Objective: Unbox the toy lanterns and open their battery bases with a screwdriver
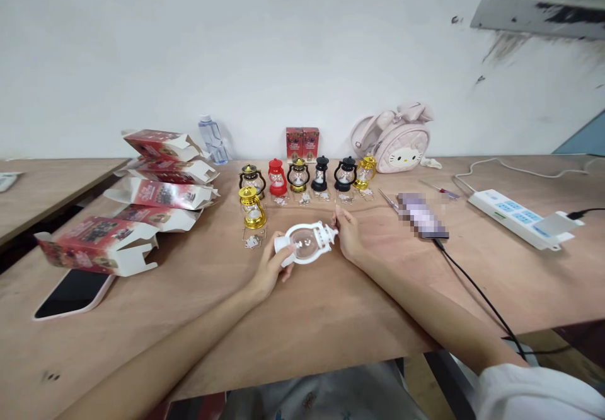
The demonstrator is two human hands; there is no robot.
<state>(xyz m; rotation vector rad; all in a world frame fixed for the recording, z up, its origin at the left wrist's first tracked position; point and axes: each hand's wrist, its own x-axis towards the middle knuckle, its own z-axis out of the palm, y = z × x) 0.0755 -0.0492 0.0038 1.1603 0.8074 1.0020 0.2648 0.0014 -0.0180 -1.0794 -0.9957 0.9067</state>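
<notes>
Currently a white miniature lantern (pixel 306 243) is held tilted nearly on its side above the wooden tabletop (pixel 331 325), its base pinched between the thumb and fingers of the left hand (pixel 273 262). The fingers of the right hand (pixel 347 231) are drawn together beside the lantern's cap; whether anything small is pinched there cannot be told. Since support is given at the base only, the lantern could be twisted loose by a sideways push on the cap. If dropped, the clear globe might be cracked, or the small loose parts (pixel 253 241) near the gold lantern (pixel 252 209) scattered.
</notes>
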